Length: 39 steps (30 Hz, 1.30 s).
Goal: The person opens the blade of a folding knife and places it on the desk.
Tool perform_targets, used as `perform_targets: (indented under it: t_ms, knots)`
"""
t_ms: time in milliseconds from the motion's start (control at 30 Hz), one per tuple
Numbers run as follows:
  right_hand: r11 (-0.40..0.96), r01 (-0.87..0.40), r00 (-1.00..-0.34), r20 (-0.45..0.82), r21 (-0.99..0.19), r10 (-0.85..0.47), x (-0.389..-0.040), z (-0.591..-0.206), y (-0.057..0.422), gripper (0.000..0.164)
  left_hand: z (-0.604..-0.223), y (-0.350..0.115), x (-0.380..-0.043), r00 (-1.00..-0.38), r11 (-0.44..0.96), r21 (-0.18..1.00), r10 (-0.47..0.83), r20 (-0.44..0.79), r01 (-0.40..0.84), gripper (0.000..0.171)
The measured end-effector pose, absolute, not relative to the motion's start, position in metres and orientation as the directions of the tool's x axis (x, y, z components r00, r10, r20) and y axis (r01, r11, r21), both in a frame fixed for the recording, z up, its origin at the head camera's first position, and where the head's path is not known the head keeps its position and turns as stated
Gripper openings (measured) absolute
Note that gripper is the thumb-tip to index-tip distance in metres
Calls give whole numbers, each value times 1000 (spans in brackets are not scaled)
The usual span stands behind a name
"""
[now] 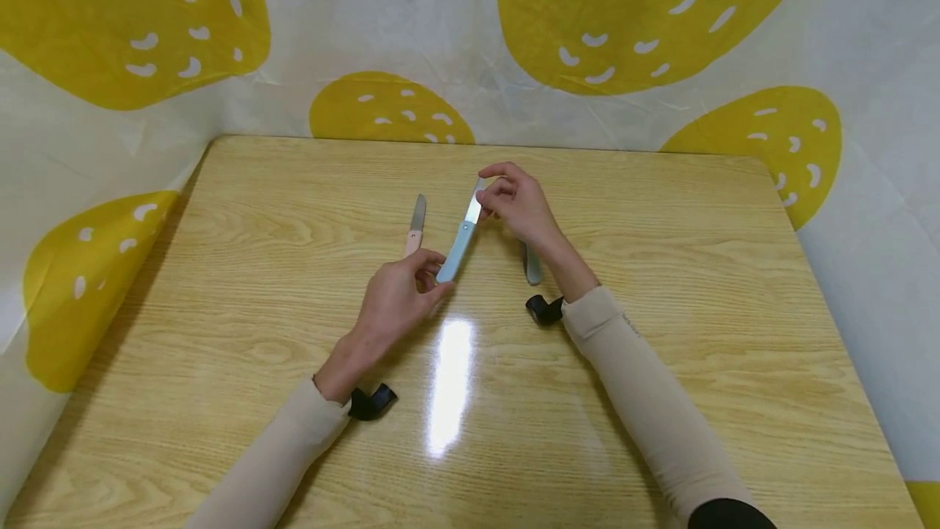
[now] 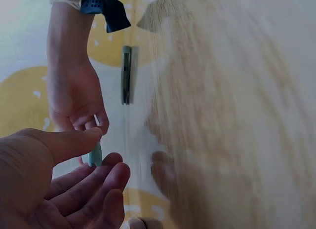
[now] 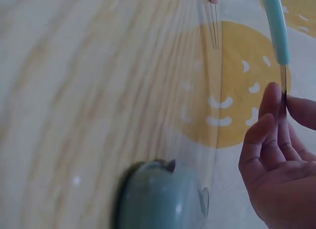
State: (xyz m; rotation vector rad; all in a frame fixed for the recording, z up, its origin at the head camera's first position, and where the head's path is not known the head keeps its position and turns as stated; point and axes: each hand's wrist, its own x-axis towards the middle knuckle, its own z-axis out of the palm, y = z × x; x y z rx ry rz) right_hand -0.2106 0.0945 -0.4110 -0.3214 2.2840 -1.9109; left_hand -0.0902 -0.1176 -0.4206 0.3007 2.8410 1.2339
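A small knife with a light blue handle (image 1: 457, 251) is held in the air between both hands, its blade pointing up and away. My left hand (image 1: 396, 292) grips the butt of the handle between thumb and fingers. The right hand (image 1: 517, 206) pinches the shiny blade (image 3: 283, 78) near its tip. Beyond the left hand lies a second knife with a pink handle (image 1: 414, 242) and a bare blade (image 1: 419, 212); the hand hides the handle's lower end. Under the right wrist rests a grey-green folding knife (image 2: 126, 75), which appears folded and is partly hidden in the head view.
The wood-grain table (image 1: 661, 308) spreads around both hands. A white cloth with yellow shapes (image 1: 389, 23) hangs behind it and at the sides. Black wrist mounts (image 1: 373, 402) stick out from both cuffs. A bright light reflection crosses the tabletop near the middle.
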Motion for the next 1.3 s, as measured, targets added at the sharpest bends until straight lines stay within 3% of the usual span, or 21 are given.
perform_targets:
  t_ms: [500,1300]
  knots:
    - [384,-61,-944,-72,-921,-322,-223,-416,88,38,-419,-116,-89,-984,732,663,174,39,156,30]
    - [458,15,-897,-215,-889,-387,-231,-420,87,41,-423,-103,-95,-984,811,566,177,2,147,29]
